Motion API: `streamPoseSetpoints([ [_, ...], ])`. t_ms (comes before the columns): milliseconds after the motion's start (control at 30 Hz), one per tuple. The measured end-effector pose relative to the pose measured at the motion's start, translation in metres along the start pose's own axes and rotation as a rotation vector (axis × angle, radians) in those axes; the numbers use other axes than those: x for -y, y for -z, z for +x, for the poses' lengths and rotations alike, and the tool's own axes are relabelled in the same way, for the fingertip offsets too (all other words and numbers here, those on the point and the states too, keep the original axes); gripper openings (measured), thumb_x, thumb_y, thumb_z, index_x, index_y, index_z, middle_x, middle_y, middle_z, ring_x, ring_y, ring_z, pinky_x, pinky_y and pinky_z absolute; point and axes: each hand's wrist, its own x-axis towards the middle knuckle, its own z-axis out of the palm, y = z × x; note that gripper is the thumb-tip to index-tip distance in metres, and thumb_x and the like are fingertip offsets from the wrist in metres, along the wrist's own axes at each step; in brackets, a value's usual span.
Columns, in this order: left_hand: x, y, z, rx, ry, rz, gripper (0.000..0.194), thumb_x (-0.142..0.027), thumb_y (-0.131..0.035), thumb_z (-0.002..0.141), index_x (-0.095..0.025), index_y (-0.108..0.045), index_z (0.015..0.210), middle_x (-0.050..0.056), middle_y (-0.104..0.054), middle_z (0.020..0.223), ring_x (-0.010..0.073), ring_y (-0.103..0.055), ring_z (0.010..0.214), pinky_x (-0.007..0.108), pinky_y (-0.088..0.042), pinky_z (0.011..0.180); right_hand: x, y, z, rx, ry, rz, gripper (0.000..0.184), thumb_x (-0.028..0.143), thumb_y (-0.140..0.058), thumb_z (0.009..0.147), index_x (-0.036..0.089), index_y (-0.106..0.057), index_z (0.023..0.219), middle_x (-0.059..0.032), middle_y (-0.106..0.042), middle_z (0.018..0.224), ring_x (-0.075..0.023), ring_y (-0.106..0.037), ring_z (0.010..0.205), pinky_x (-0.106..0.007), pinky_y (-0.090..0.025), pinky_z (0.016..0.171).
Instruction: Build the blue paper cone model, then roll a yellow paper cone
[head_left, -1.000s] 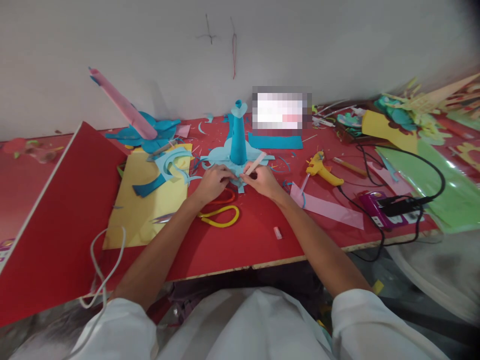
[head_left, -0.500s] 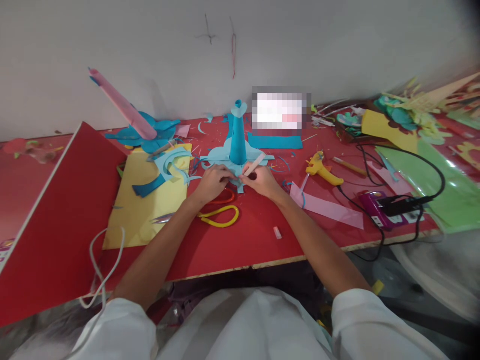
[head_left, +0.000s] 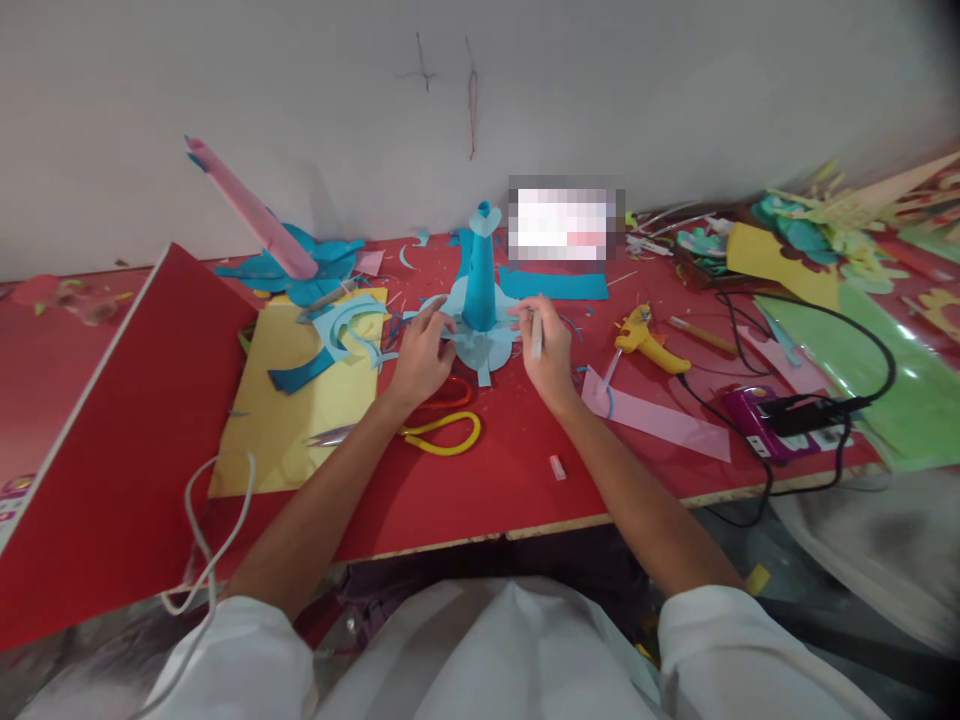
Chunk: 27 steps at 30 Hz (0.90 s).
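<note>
A blue paper cone (head_left: pixel 480 290) stands upright on a light blue petal-shaped paper base (head_left: pixel 484 352), with a small light blue collar near its tip. My left hand (head_left: pixel 424 352) is at the base's left side, fingers bent and pinching the paper edge. On the opposite side, my right hand (head_left: pixel 549 350) has its fingertips at the base's right edge. A pale flat strip (head_left: pixel 536 335) is tucked in that hand, pointing down towards me. Scissors with red and yellow handles (head_left: pixel 450 434) lie just below my left hand, partly behind the forearm.
A yellow glue gun (head_left: pixel 649 340) with a black cord lies right, near pink paper (head_left: pixel 675 425) and a purple box (head_left: pixel 757 415). Yellow paper (head_left: pixel 300 440) with blue scraps lies left, beside a leaning red board (head_left: pixel 127 450). A pink paper tube (head_left: pixel 255 215) stands behind on blue petals.
My hands have moved apart from the base's front to its two sides. The pale strip in my right hand has swung from pointing up-right to pointing down.
</note>
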Motion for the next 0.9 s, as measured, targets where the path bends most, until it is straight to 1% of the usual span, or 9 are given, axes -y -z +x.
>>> streamPoseSetpoints([
  [167,0.001,-0.006,-0.001,0.217,0.004,0.078,0.029,-0.016,-0.054,0.085,-0.021,-0.062,0.113,0.012,-0.037,0.169,0.0309,-0.028,0.161,0.065,-0.019,0.130,0.005,-0.010,-0.005,0.155,0.001,-0.032,0.027,0.050,-0.052,0.101,0.025,-0.055,0.111,-0.0089,-0.071,0.108,-0.0217,-0.068,0.084,-0.036,-0.053,0.078],
  [267,-0.002,-0.006,-0.002,0.264,-0.038,0.104,0.036,-0.016,-0.053,0.086,-0.020,-0.062,0.120,0.013,-0.037,0.169,0.0302,-0.028,0.162,0.067,-0.016,0.130,0.012,-0.012,-0.008,0.252,0.012,0.026,0.032,0.050,-0.057,0.098,0.026,-0.053,0.120,-0.0106,-0.067,0.128,-0.0233,-0.068,0.099,-0.037,-0.054,0.088],
  [333,-0.005,-0.003,-0.002,0.247,-0.075,0.112,0.037,-0.016,-0.051,0.088,-0.020,-0.063,0.123,0.014,-0.039,0.168,0.0295,-0.030,0.161,0.066,-0.017,0.130,0.015,-0.010,-0.008,0.278,0.042,0.057,0.034,0.049,-0.059,0.098,0.026,-0.051,0.122,-0.0116,-0.063,0.136,-0.0250,-0.067,0.109,-0.039,-0.053,0.095],
  [433,-0.012,0.002,-0.003,0.164,-0.159,0.106,0.033,-0.015,-0.047,0.093,-0.021,-0.065,0.120,0.012,-0.045,0.165,0.0266,-0.037,0.158,0.062,-0.019,0.131,0.016,-0.007,-0.006,0.265,0.057,0.069,0.035,0.047,-0.060,0.097,0.026,-0.051,0.123,-0.0112,-0.064,0.130,-0.0254,-0.066,0.111,-0.040,-0.053,0.097],
  [533,-0.015,0.005,-0.003,0.073,-0.229,0.083,0.032,-0.012,-0.042,0.096,-0.024,-0.067,0.113,0.007,-0.061,0.152,0.0216,-0.051,0.148,0.057,-0.021,0.132,0.010,-0.004,-0.001,0.221,0.048,0.044,0.032,0.047,-0.058,0.097,0.026,-0.051,0.120,-0.0095,-0.066,0.119,-0.0241,-0.067,0.103,-0.040,-0.054,0.091],
  [600,-0.014,0.006,-0.003,0.017,-0.217,0.067,0.032,-0.011,-0.041,0.097,-0.025,-0.067,0.108,0.004,-0.069,0.141,0.0202,-0.059,0.138,0.054,-0.027,0.130,0.006,-0.002,0.002,0.193,0.044,0.007,0.027,0.045,-0.057,0.098,0.026,-0.051,0.115,-0.0088,-0.068,0.114,-0.0233,-0.068,0.096,-0.039,-0.054,0.087],
  [667,-0.011,0.005,-0.001,-0.021,-0.161,0.062,0.029,-0.012,-0.043,0.096,-0.024,-0.067,0.106,0.005,-0.069,0.139,0.0215,-0.060,0.135,0.051,-0.035,0.126,0.004,0.001,0.004,0.159,0.040,-0.046,0.020,0.042,-0.055,0.098,0.026,-0.052,0.110,-0.0083,-0.070,0.108,-0.0226,-0.068,0.088,-0.039,-0.054,0.082],
  [767,-0.005,0.001,0.000,0.018,-0.068,0.074,0.026,-0.014,-0.050,0.091,-0.022,-0.065,0.110,0.010,-0.058,0.154,0.0267,-0.051,0.146,0.054,-0.036,0.125,0.004,0.002,0.004,0.150,0.038,-0.078,0.017,0.042,-0.054,0.098,0.026,-0.052,0.105,-0.0084,-0.072,0.103,-0.0232,-0.070,0.087,-0.038,-0.053,0.080],
  [900,0.000,-0.004,0.001,0.171,-0.028,0.090,0.032,-0.017,-0.051,0.090,-0.021,-0.063,0.120,0.014,-0.045,0.165,0.0287,-0.038,0.157,0.062,-0.023,0.129,0.009,-0.001,0.000,0.264,0.020,-0.002,0.020,0.043,-0.057,0.097,0.026,-0.053,0.108,-0.0092,-0.071,0.110,-0.0262,-0.071,0.104,-0.038,-0.055,0.087],
])
